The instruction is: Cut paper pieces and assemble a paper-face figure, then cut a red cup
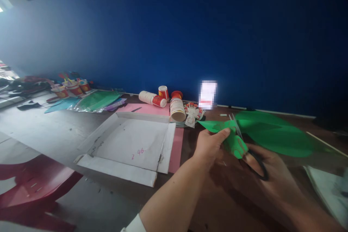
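My left hand (208,143) pinches a piece of green paper (232,141), its thumb lying on top. Brownish curved lines are drawn on the paper. My right hand (268,166) has its fingers through the black handle of a pair of scissors (254,159). The parted blades point up and away from me, right at the green paper's edge. A larger green sheet (274,134) lies flat on the dark table just behind the scissors.
An open white box lid (122,145) lies left on pink paper (176,152). Stacked paper cups (178,110) stand behind it, near a lit, blurred screen (208,95). Red cut paper (32,185) lies front left, filled cups (72,87) back left. A blue partition (190,36) rises behind.
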`<state>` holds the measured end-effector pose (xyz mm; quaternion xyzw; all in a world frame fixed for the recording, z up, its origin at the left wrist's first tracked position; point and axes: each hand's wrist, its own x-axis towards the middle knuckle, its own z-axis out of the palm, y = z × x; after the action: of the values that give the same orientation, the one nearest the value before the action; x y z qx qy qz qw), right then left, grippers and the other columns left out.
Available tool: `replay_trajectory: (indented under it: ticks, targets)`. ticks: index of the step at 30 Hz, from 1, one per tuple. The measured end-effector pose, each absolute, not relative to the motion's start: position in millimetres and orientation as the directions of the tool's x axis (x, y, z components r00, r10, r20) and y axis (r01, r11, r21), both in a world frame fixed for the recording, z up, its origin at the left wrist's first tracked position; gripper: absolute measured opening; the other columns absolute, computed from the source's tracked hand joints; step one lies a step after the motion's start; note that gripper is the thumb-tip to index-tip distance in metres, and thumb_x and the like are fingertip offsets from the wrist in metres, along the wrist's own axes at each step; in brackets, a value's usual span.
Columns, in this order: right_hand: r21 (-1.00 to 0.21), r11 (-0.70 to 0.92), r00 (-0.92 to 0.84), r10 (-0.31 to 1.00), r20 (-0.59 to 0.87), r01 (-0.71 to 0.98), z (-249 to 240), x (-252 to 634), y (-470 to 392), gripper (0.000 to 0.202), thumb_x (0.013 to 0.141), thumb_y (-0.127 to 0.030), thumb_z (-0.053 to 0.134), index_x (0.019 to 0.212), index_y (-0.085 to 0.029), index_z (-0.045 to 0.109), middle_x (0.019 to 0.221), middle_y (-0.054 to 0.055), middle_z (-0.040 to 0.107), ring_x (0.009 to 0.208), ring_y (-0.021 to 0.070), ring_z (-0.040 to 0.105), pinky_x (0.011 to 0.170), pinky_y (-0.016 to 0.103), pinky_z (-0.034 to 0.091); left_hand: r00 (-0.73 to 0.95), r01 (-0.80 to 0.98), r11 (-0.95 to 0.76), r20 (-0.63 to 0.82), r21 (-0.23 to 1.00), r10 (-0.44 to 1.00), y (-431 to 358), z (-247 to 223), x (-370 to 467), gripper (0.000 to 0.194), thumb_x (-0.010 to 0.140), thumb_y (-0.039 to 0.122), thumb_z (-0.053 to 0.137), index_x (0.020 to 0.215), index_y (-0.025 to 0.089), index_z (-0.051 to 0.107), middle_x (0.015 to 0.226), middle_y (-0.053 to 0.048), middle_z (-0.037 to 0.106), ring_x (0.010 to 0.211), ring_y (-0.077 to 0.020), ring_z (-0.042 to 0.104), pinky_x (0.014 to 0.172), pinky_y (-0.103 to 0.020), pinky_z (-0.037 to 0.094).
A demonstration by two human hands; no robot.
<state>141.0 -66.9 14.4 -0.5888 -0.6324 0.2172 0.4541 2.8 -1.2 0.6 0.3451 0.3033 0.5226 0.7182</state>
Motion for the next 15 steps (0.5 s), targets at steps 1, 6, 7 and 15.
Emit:
replay_trajectory:
  ticks: [1, 6, 7, 15]
  targets:
    - [-0.832, 0.19, 0.111, 0.951, 0.287, 0.521, 13.2, 141.4, -66.9, 0.046, 0.073, -0.065, 0.064, 0.083, -0.022, 0.077, 0.062, 0.003, 0.069, 0.054, 0.0208, 0.062, 0.048, 0.027, 0.051, 0.275, -0.559, 0.217, -0.067, 0.8, 0.959, -1.0, 0.0, 3.2, 0.041, 0.06, 0.042, 0.085, 0.084, 0.012, 0.074, 0.078, -0.008, 0.07, 0.063, -0.0138, 0.06, 0.069, -0.03, 0.049]
    - [-0.929, 0.106, 0.135, 0.977, 0.163, 0.356, 8.4, 139.8, -66.8, 0.042, 0.064, -0.057, 0.077, 0.086, -0.022, 0.077, 0.077, 0.005, 0.075, 0.076, 0.0276, 0.07, 0.063, 0.03, 0.056, 0.286, -0.575, 0.244, -0.087, 0.781, 0.954, -1.4, 2.4, 3.3, 0.044, 0.055, 0.04, 0.088, 0.083, 0.01, 0.074, 0.083, -0.01, 0.071, 0.069, -0.0172, 0.063, 0.074, -0.033, 0.051]
    - [-0.937, 0.104, 0.134, 0.979, 0.156, 0.332, 8.6, 138.8, -66.6, 0.041, 0.063, -0.055, 0.079, 0.087, -0.022, 0.078, 0.08, 0.006, 0.076, 0.079, 0.0287, 0.071, 0.065, 0.03, 0.057, 0.286, -0.571, 0.251, -0.097, 0.781, 0.953, -1.7, 3.3, 3.2, 0.044, 0.055, 0.04, 0.088, 0.083, 0.01, 0.074, 0.083, -0.01, 0.072, 0.069, -0.0171, 0.063, 0.074, -0.033, 0.051]
    - [-0.96, 0.132, 0.152, 0.973, 0.173, 0.247, 10.8, 134.9, -64.1, 0.039, 0.058, -0.052, 0.083, 0.082, -0.022, 0.078, 0.08, 0.006, 0.076, 0.063, 0.0223, 0.067, 0.063, 0.03, 0.058, 0.283, -0.532, 0.256, -0.116, 0.807, 0.952, -3.8, 3.2, 4.5, 0.039, 0.057, 0.038, 0.086, 0.081, 0.011, 0.073, 0.08, -0.009, 0.071, 0.066, -0.0153, 0.062, 0.071, -0.031, 0.05]
